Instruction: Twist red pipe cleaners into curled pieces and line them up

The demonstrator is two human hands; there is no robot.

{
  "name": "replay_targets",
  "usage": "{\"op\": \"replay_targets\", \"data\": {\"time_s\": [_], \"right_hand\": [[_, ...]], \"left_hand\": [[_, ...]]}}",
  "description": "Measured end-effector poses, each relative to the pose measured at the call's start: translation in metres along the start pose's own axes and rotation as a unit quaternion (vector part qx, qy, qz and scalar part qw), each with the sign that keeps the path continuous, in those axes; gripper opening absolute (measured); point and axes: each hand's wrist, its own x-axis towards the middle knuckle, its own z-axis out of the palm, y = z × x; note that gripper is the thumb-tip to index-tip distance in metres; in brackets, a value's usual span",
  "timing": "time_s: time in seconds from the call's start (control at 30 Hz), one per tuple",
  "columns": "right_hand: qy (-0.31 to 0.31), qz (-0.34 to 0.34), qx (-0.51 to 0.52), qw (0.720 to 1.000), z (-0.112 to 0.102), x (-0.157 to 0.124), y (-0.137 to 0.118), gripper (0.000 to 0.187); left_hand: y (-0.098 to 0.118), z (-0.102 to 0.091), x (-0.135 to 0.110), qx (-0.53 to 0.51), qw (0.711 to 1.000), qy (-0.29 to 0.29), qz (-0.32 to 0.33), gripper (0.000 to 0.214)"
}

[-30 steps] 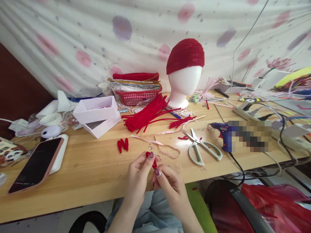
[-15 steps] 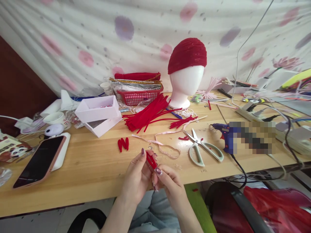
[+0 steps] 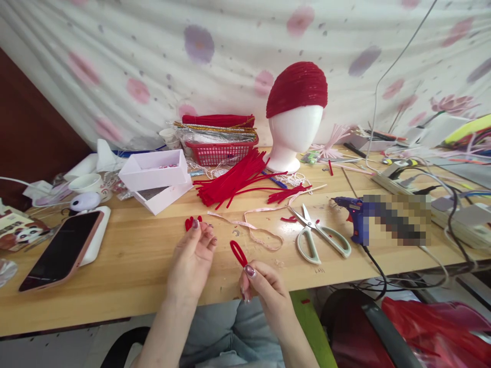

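One red loop (image 3: 238, 253) pinched by right hand (image 3: 264, 287), left hand (image 3: 191, 258) spread just beside

Wooden bench (image 3: 115, 276), cluttered with craft supplies, before a flowered cloth (image 3: 153, 51).
A foam head (image 3: 295, 135) in a red cap (image 3: 297, 89) stands upright at the rear, a red basket (image 3: 220, 152) just beside it. Scissors (image 3: 320, 237) lie open near a blue glue gun (image 3: 351, 209). A phone (image 3: 61, 250) lies face up at the left; two pink boxes (image 3: 155, 176) sit stacked behind it.
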Motion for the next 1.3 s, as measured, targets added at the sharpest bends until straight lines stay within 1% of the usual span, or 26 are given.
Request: {"op": "replay_targets", "data": {"time_s": [0.07,0.17,0.2,0.27,0.3,0.33,0.37,0.4,0.43,0.47,0.5,0.53,0.57,0.6,0.67,0.7,0.73,0.77,0.83,0.9,1.0,1.07,1.13,1.2,1.3], "right_hand": [[0.006,0.004,-0.008,1.000,0.000,0.002,-0.001,0.045],[0.006,-0.002,-0.035,0.999,0.004,0.005,-0.002,0.045],[0.004,-0.007,-0.046,0.999,0.005,0.006,-0.002,0.046],[0.002,-0.024,-0.063,0.998,0.007,0.007,-0.003,0.046],[0.001,-0.030,-0.070,0.997,0.007,0.007,-0.003,0.046],[-0.001,-0.034,-0.077,0.996,0.007,0.006,-0.004,0.045],[-0.002,-0.036,-0.082,0.996,0.005,0.005,-0.005,0.045],[0.000,-0.036,-0.085,0.996,0.003,0.003,-0.005,0.045],[0.001,-0.034,-0.084,0.996,0.001,0.002,-0.006,0.046],[0.004,-0.030,-0.079,0.996,-0.001,0.001,-0.006,0.046],[0.008,-0.024,-0.069,0.997,-0.002,0.000,-0.005,0.046],[0.010,-0.015,-0.056,0.998,-0.003,0.001,-0.005,0.046],[0.007,-0.002,-0.043,0.999,-0.002,0.001,-0.003,0.046],[0.000,0.011,-0.032,0.999,0.000,0.003,-0.002,0.046],[-0.020,0.035,-0.013,0.999,0.006,0.007,0.003,0.047],[-0.029,0.043,-0.006,0.999,0.010,0.009,0.005,0.048],[-0.037,0.047,0.001,0.998,0.013,0.011,0.007,0.049],[-0.044,0.048,0.007,0.998,0.016,0.012,0.009,0.049],[-0.059,0.045,0.009,0.997,0.020,0.014,0.010,0.049],[-0.072,0.038,-0.001,0.997,0.020,0.014,0.010,0.048],[-0.081,0.031,0.000,0.996,0.019,0.013,0.008,0.048],[-0.075,0.038,0.013,0.996,0.020,0.013,0.008,0.048],[-0.066,0.051,0.020,0.996,0.022,0.014,0.008,0.048],[-0.063,0.058,0.024,0.996,0.026,0.015,0.008,0.049],[-0.070,0.068,0.035,0.995,0.030,0.016,0.007,0.050]], "left_hand": [[0.006,-0.004,0.001,0.038,0.999,0.002,0.037,0.033],[0.002,-0.005,-0.012,0.132,0.989,-0.023,0.056,0.036],[-0.002,-0.004,-0.018,0.172,0.983,-0.041,0.047,0.038],[-0.009,0.000,-0.027,0.238,0.968,-0.081,-0.001,0.049],[-0.010,0.002,-0.028,0.263,0.960,-0.091,-0.025,0.048],[-0.010,0.003,-0.027,0.277,0.956,-0.088,-0.033,0.045],[-0.007,0.004,-0.024,0.281,0.957,-0.072,-0.022,0.040],[-0.002,0.004,-0.019,0.273,0.961,-0.048,0.007,0.035],[0.003,0.003,-0.013,0.254,0.966,-0.017,0.051,0.033],[0.009,0.002,-0.008,0.229,0.969,-0.001,0.095,0.032],[0.015,0.000,-0.003,0.208,0.970,0.008,0.124,0.031],[0.019,-0.002,-0.001,0.194,0.971,0.009,0.137,0.033],[0.021,-0.004,-0.002,0.192,0.974,-0.003,0.119,0.036],[0.021,-0.006,-0.004,0.192,0.977,-0.021,0.084,0.040],[0.015,-0.011,-0.013,0.185,0.980,-0.064,-0.017,0.044],[0.009,-0.013,-0.018,0.172,0.980,-0.077,-0.070,0.041],[0.004,-0.016,-0.022,0.149,0.981,-0.074,-0.096,0.036],[-0.001,-0.018,-0.025,0.124,0.984,-0.075,-0.107,0.030],[-0.007,-0.020,-0.027,0.086,0.988,-0.079,-0.103,0.023],[-0.007,-0.020,-0.024,0.063,0.992,-0.076,-0.084,0.022],[0.002,-0.020,-0.018,0.043,0.997,-0.036,-0.043,0.025],[0.011,-0.021,-0.016,0.050,0.998,-0.011,-0.027,0.028],[0.016,-0.022,-0.017,0.073,0.997,-0.014,-0.037,0.034],[0.018,-0.022,-0.021,0.094,0.993,-0.035,-0.065,0.038],[0.014,-0.020,-0.026,0.095,0.990,-0.056,-0.089,0.033]]}}
